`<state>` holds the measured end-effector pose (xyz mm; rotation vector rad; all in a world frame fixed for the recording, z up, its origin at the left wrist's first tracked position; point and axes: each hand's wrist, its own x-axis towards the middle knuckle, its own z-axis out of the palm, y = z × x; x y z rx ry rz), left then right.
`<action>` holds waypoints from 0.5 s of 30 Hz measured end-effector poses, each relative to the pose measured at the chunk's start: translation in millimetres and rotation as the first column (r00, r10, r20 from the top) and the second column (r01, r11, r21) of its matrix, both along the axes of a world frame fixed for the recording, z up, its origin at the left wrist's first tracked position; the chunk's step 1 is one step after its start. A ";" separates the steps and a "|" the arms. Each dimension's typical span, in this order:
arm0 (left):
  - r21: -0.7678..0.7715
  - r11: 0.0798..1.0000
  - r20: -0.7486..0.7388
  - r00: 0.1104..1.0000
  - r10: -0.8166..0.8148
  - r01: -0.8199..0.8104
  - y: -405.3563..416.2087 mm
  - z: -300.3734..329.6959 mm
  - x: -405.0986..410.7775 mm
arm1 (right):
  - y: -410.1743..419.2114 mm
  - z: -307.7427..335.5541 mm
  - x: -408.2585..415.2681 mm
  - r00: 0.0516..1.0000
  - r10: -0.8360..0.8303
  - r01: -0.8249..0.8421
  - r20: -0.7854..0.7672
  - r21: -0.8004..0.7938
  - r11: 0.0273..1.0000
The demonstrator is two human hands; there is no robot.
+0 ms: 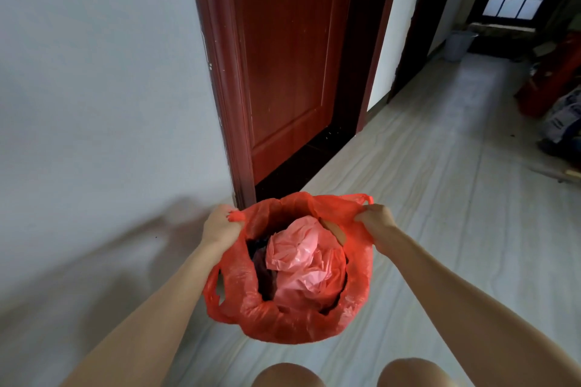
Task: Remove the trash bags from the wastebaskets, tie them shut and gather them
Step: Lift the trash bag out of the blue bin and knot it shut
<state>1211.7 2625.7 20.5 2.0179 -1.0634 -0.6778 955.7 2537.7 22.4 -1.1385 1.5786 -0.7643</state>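
A red plastic trash bag [283, 320] stands open on the pale floor in front of me, low in the head view. Inside it lie a crumpled pink bag [301, 261] and some dark scraps. My left hand [220, 225] grips the bag's left rim, fingers curled round the plastic. My right hand [375, 218] pinches the right rim near one red handle loop. The mouth of the bag is stretched wide between both hands. A second handle loop hangs at the bag's lower left. No wastebasket shows around the bag.
A dark red wooden door [283, 56] and its frame stand just behind the bag, with a white wall [94, 88] to the left. A grey wastebasket [459, 44] sits far down the hallway. Clutter lines the right edge [562, 122]. My knees show at the bottom.
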 end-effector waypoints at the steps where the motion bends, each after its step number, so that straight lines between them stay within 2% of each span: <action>1: -0.038 0.999 -0.011 1.000 -0.026 0.026 -1.7 0.5 -0.7 | -0.7 0.9 0.4 1.000 -0.009 0.009 0.028 -0.017 1.000; 4: -0.079 0.997 -0.171 0.985 -0.026 0.013 -2.1 -1.3 0.0 | -3.1 0.3 -0.6 0.991 -0.024 0.023 0.132 0.011 1.000; 7: 0.001 0.998 -0.052 0.996 -0.069 0.069 7.3 -4.1 -2.0 | -2.7 -5.1 1.0 0.989 0.019 -0.032 0.147 0.090 0.995; 10: 0.333 0.942 0.144 0.986 -0.081 0.029 16.5 -6.6 -0.3 | -1.0 -11.4 3.4 0.994 0.101 -0.098 -0.050 0.060 0.993; 11: 0.396 0.918 0.188 0.978 -0.089 0.008 17.6 -6.9 3.0 | -0.1 -11.0 3.8 0.986 0.110 -0.108 -0.129 0.027 0.994; 13: 0.376 0.927 0.166 0.984 -0.065 -0.003 17.9 -0.7 9.1 | 2.0 -3.4 5.7 0.959 0.138 -0.151 -0.247 -0.034 0.988; 15: 0.236 0.971 0.040 0.998 -0.041 0.030 12.8 6.1 11.5 | 1.1 6.3 7.0 0.934 0.143 -0.193 -0.326 -0.125 0.973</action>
